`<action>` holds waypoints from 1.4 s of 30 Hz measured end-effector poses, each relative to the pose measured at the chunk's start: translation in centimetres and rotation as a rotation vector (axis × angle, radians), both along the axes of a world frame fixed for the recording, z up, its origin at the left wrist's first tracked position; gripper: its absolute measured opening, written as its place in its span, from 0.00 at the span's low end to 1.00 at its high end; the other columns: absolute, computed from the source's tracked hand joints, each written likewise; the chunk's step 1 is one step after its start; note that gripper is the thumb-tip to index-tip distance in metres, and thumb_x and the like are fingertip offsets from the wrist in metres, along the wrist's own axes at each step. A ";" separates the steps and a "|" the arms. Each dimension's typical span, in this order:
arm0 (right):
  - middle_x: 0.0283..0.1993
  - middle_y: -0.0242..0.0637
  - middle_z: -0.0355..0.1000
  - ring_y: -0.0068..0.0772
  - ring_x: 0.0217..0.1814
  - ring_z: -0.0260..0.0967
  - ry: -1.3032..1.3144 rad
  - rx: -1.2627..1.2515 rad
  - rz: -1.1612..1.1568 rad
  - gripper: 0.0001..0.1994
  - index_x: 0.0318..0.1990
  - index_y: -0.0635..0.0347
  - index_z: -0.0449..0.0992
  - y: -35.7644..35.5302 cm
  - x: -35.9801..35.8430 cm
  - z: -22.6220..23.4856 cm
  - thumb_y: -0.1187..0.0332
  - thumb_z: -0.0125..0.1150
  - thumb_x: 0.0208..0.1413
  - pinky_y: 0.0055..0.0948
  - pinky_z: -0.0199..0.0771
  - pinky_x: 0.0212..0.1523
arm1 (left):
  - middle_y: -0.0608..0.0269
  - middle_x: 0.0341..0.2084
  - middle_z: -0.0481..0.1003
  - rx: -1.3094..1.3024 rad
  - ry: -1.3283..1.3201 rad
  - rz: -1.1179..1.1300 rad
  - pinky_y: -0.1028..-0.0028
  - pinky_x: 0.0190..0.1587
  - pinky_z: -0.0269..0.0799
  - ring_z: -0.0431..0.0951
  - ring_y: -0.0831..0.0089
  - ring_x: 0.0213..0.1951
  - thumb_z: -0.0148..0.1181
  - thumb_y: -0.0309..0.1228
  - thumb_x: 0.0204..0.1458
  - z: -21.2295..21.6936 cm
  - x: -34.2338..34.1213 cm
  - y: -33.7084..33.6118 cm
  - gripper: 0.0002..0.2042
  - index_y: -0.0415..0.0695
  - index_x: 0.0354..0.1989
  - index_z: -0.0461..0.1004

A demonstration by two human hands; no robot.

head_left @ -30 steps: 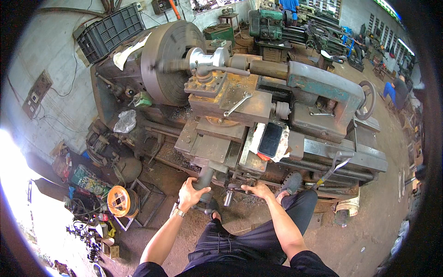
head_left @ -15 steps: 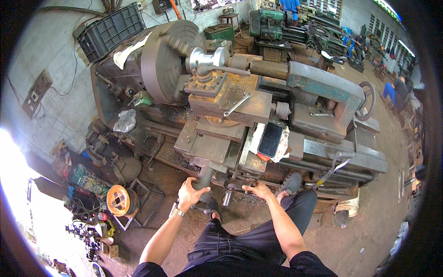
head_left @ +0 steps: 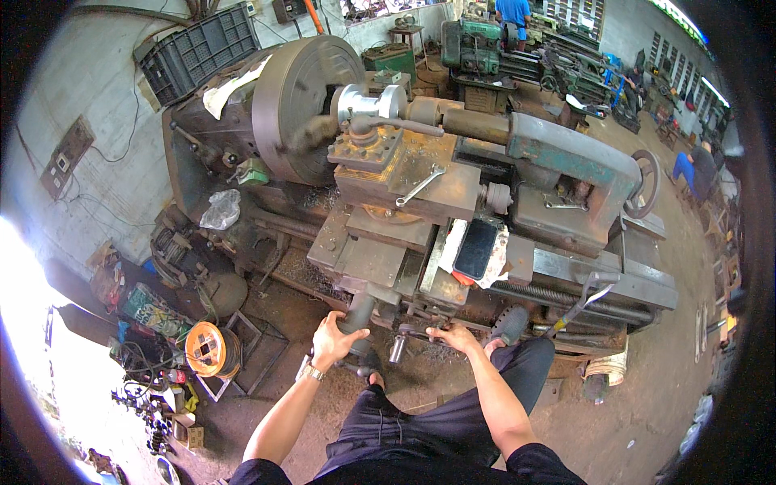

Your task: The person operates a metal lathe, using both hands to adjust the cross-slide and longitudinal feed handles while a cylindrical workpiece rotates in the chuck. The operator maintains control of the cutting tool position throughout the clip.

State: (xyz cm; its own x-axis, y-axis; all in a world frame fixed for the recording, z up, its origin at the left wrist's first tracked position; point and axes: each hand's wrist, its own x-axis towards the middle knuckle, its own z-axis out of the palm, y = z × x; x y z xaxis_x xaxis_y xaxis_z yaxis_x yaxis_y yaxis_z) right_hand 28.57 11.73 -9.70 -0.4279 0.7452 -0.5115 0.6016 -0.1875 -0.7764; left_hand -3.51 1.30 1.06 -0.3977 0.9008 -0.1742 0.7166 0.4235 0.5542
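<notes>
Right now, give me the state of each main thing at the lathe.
Left hand: touching the grey cylinder
Right hand: touching the crank
Chuck: jaws blurred, apparently spinning
Silver workpiece: set between chuck and tailstock
Wrench: lying on the tool slide
Second wrench: lying on the tailstock base
Phone: face up, screen dark
Plastic bag: crumpled

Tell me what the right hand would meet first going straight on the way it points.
The right hand would likely meet the dark crank just to its left first; depth leaves unclear whether they touch now.
</notes>
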 end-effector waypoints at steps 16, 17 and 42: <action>0.42 0.35 0.81 0.33 0.47 0.75 0.069 -0.051 0.006 0.29 0.42 0.51 0.84 0.3 0.7 -3.0 0.35 0.65 0.51 0.35 0.70 0.52 | 0.43 0.46 0.78 0.032 0.015 0.003 0.58 0.53 0.73 0.79 0.50 0.50 0.76 0.58 0.36 -0.4 0.0 0.0 0.40 0.41 0.53 0.73; 0.43 0.35 0.81 0.31 0.47 0.75 0.049 -0.081 0.029 0.29 0.47 0.52 0.84 0.4 0.7 -3.1 0.37 0.66 0.52 0.34 0.70 0.52 | 0.43 0.45 0.78 0.038 0.029 0.001 0.58 0.53 0.73 0.79 0.50 0.49 0.76 0.57 0.36 -0.5 0.0 -0.1 0.40 0.41 0.53 0.73; 0.41 0.51 0.81 0.38 0.28 0.81 -0.257 -0.095 0.027 0.69 0.65 0.75 0.65 1.9 -3.0 -2.2 0.16 0.61 0.28 0.33 0.80 0.29 | 0.46 0.42 0.80 0.087 -0.018 -0.063 0.63 0.53 0.72 0.80 0.55 0.46 0.78 0.47 0.39 -1.4 -0.4 0.3 0.33 0.36 0.49 0.74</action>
State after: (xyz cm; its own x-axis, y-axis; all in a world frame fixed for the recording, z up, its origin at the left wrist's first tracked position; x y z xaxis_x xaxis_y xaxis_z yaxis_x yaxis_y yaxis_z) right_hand 25.54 13.63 -11.92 -0.2944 0.6790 -0.6726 0.7824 -0.2329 -0.5776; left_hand -3.86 1.65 -0.30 -0.3374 0.9359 -0.1009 0.7300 0.3278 0.5996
